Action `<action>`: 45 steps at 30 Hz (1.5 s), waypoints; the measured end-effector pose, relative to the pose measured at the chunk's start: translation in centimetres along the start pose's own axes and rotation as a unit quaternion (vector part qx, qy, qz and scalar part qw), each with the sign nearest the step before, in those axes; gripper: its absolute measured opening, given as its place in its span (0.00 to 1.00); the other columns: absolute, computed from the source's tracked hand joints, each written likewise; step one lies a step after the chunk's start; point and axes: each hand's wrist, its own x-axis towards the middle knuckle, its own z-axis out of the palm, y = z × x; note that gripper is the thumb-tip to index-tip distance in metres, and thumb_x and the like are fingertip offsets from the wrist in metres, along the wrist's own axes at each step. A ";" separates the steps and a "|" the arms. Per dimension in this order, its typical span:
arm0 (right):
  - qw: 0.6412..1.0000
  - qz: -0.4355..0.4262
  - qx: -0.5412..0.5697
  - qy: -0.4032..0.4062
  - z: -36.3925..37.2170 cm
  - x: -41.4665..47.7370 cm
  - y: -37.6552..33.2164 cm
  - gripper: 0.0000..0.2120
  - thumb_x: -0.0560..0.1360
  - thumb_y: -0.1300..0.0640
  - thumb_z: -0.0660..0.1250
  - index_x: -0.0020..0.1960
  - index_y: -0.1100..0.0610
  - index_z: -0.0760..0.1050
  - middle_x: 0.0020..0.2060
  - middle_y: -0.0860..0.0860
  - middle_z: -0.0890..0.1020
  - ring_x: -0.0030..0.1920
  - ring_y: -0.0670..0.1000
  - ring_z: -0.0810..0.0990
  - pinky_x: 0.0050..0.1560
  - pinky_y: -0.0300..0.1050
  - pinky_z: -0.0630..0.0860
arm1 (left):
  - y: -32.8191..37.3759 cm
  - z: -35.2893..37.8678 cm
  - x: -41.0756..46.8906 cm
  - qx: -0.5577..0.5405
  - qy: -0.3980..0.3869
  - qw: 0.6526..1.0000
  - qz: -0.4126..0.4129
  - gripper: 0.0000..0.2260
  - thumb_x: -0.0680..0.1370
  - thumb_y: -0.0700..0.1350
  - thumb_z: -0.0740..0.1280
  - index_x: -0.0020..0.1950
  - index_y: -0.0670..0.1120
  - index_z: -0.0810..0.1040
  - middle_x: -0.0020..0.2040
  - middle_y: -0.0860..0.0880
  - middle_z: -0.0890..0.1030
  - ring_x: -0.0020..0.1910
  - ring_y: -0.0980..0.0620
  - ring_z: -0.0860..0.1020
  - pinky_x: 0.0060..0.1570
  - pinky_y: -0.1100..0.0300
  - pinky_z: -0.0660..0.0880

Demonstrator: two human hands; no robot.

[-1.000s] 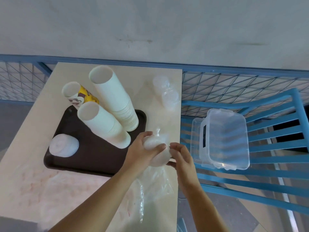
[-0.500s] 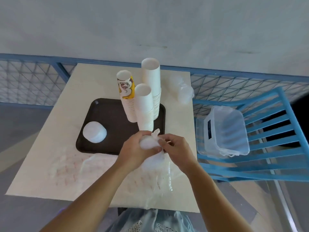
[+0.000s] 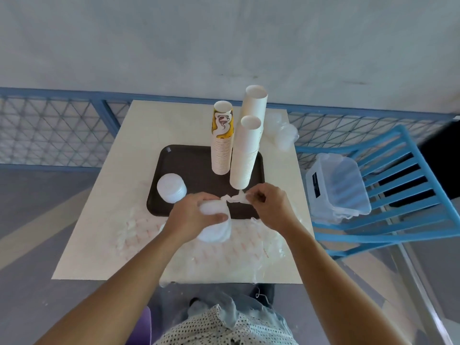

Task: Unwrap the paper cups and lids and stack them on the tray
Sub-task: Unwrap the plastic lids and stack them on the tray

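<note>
A dark brown tray (image 3: 189, 165) lies on the cream table (image 3: 139, 135). On it stand three stacks of paper cups: a yellow-printed one (image 3: 222, 143), a tall white one (image 3: 255, 105) and a nearer white one (image 3: 246, 155). A bare stack of white lids (image 3: 171, 188) sits at the tray's left. My left hand (image 3: 196, 215) grips a plastic-wrapped stack of lids (image 3: 216, 231) above the tray's front edge. My right hand (image 3: 270, 205) pinches the twisted end of the wrap (image 3: 236, 197).
Another wrapped bundle of lids (image 3: 283, 135) lies at the table's back right. Loose clear plastic wrap (image 3: 224, 255) covers the table's front. A clear plastic box (image 3: 336, 185) rests on a blue chair (image 3: 403, 195) to the right. Blue mesh railing (image 3: 49, 125) runs behind.
The view has pulled back and risen over the table. My right hand has drawn the wrap's twisted end out to the right, away from my left hand holding the lids.
</note>
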 end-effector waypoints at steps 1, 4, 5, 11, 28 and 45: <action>1.000 -0.010 -0.016 0.001 -0.1 0.1 -0.2 0.04 0.80 0.57 0.71 0.52 0.56 0.84 0.43 0.48 0.83 0.43 0.44 0.80 0.43 0.33 0.75 | -0.2 -0.1 -0.1 0.005 -0.006 1.000 -0.001 0.25 0.68 0.60 0.82 0.63 0.59 0.81 0.59 0.58 0.79 0.56 0.53 0.77 0.56 0.55 0.78; 0.997 -0.036 -0.063 0.005 -0.1 0.6 -0.3 0.03 0.80 0.58 0.71 0.51 0.57 0.84 0.44 0.50 0.82 0.41 0.43 0.78 0.40 0.27 0.71 | -0.8 -0.3 0.0 0.032 -0.031 0.999 0.002 0.26 0.68 0.62 0.81 0.64 0.59 0.81 0.59 0.57 0.80 0.57 0.51 0.77 0.56 0.55 0.79; 0.997 -0.039 -0.074 0.004 0.0 0.8 -0.2 0.03 0.80 0.59 0.71 0.51 0.57 0.84 0.44 0.50 0.82 0.41 0.43 0.77 0.40 0.27 0.71 | -0.9 -0.4 0.0 0.036 -0.044 0.998 -0.001 0.26 0.68 0.62 0.81 0.64 0.59 0.80 0.59 0.57 0.80 0.57 0.51 0.77 0.55 0.55 0.78; 0.990 0.053 -0.049 0.119 -2.1 1.9 1.8 0.05 0.81 0.59 0.68 0.49 0.55 0.82 0.42 0.50 0.82 0.44 0.51 0.81 0.42 0.39 0.72 | -2.6 -1.8 -0.1 0.002 -0.104 0.994 -0.028 0.24 0.68 0.62 0.81 0.60 0.57 0.81 0.54 0.58 0.81 0.55 0.53 0.79 0.48 0.59 0.75; 0.898 0.209 0.374 -0.098 5.0 -2.9 -1.8 0.12 0.70 0.52 0.69 0.51 0.55 0.82 0.49 0.58 0.84 0.49 0.56 0.82 0.48 0.52 0.78 | -0.3 -1.2 0.3 -0.070 -0.093 0.993 -0.014 0.26 0.67 0.61 0.82 0.61 0.59 0.79 0.55 0.58 0.82 0.54 0.54 0.81 0.55 0.54 0.81; 0.955 0.146 0.231 0.114 2.9 0.2 -1.6 0.07 0.74 0.62 0.70 0.41 0.64 0.73 0.33 0.59 0.77 0.33 0.52 0.77 0.33 0.47 0.77 | -0.1 -1.6 1.1 -0.066 -0.134 0.989 -0.021 0.30 0.65 0.64 0.82 0.62 0.57 0.77 0.56 0.56 0.81 0.54 0.53 0.81 0.54 0.54 0.81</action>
